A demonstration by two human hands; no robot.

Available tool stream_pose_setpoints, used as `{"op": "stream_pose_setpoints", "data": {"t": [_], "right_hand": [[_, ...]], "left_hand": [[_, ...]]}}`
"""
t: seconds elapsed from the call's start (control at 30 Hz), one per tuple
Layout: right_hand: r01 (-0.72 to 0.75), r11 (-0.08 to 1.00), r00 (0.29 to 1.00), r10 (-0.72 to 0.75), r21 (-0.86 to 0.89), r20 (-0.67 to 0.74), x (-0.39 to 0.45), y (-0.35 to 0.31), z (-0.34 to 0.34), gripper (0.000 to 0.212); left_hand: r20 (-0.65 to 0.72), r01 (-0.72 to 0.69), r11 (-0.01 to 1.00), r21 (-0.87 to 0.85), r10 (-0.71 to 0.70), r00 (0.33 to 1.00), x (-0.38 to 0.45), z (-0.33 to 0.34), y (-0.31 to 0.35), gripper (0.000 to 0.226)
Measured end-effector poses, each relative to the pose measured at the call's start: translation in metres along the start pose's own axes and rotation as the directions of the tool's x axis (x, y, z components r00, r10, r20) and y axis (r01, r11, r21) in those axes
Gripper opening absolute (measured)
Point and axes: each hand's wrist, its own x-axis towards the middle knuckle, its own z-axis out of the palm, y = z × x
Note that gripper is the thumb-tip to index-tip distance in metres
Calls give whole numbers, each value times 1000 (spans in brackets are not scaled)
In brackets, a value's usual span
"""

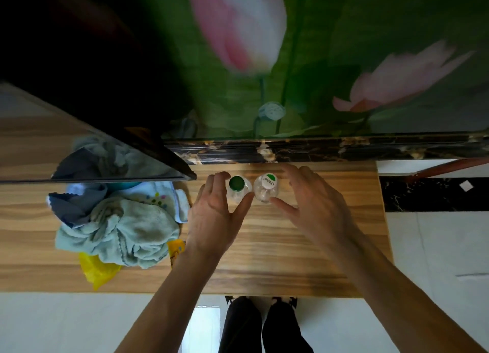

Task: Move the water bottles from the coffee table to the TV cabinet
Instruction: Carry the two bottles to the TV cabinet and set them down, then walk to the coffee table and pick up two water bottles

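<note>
Two clear water bottles stand upright and side by side near the back edge of the wood-grain TV cabinet surface [304, 247], seen from straight above. The left bottle [237, 187] has a plain dark green cap. The right bottle [266, 188] has a white and green cap with printed writing that looks like "Cestbon", though it is small and turned sideways. The two bottles touch or nearly touch.

The left hand [214, 215] has an open grip, fingers spread around the left bottle, thumb tip reaching between the two bottles; whether skin touches plastic cannot be told. The right hand [315, 202] is also open, fingers fanned just beside the right bottle, with its thumb close to the bottle's near side.

To the left lies a heap of cloths [119, 225]: pale green towels, a dark blue-grey piece and a white one with coloured dots. A yellow plastic bag [98, 272] pokes out beneath the heap. A dark TV screen [79, 88] overhangs the left part of the surface, hides the back of the heap and mirrors it on its lower edge. Behind the bottles runs a black marble ledge [317, 149] below a blurred lotus flower mural [291, 48]. The bottles' bodies are mostly hidden under their own caps and shoulders, so no labels show. Dark trouser legs [262, 326] show over the white floor.
</note>
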Motion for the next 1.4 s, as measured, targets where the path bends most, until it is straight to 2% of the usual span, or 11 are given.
{"op": "stream_pose_setpoints", "data": {"t": [0.17, 0.33, 0.5, 0.6, 0.73, 0.97, 1.2, 1.4], "right_hand": [[29, 995, 999, -27, 97, -16, -39, -19, -66, 76], [130, 990, 991, -128, 55, -49, -96, -53, -143, 85], [253, 966, 962, -246, 50, -119, -144, -106, -232, 85], [372, 928, 915, -360, 32, -181, -166, -152, -279, 87], [572, 819, 797, -546, 34, -260, -189, -224, -321, 90], [851, 525, 506, -834, -34, -222, -252, -365, -346, 95], [967, 254, 247, -956, -24, -162, -344, -505, -322, 97], [997, 75, 76, -982, 8, -173, -422, -617, -287, 98]], "left_hand": [[8, -29, 999, 34, 29, 1000, -30, -69, 40, 56], [-59, -34, 999, 40, 36, 998, -86, -153, 86, 62], [-245, -10, 1000, 9, 12, 969, -153, -253, 117, 66], [-352, 68, 998, 9, -60, 934, -198, -311, 115, 69], [-493, 148, 989, 27, -116, 862, -261, -376, 100, 77], [-707, 321, 944, 76, -176, 685, -396, -473, 74, 83], [-860, 592, 805, 46, -270, 434, -550, -544, 44, 81], [-921, 752, 659, -31, -312, 235, -679, -581, 19, 80]]}}
